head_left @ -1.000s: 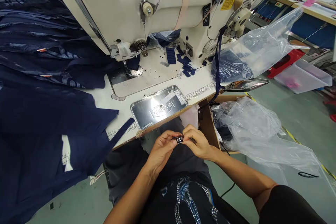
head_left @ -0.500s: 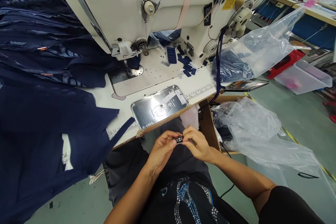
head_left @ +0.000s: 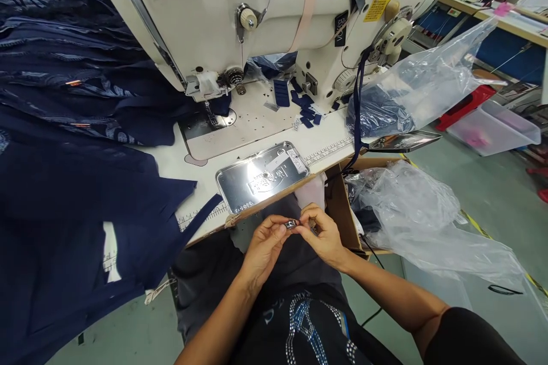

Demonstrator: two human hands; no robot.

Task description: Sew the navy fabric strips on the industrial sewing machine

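At the far left, we are seeing a heap of navy cloth spreading over the pale counter, with a narrow strip of it pointing toward the front edge. Beside the heap, a white sewing machine is standing on the counter, a peach band hanging down over its arm. Near the front edge, a shiny metal tray is lying flat, a paper label resting on its right part. Below the tray, in front of the counter and above our lap, our left hand is holding a small metal piece, its fingers pinching the left side. Our right hand is meeting it from the other side, its fingers bending and pressing together against the right end; what is lying between those tips is too small to tell. Farther back, under the machine's arm, small navy scraps are lying scattered. To their right, a dark strap is hanging over the counter's edge, above an open cardboard box spilling clear plastic sheeting. Beyond the strap, a clear bag is enclosing something navy, and at the far right a translucent bin is sitting.
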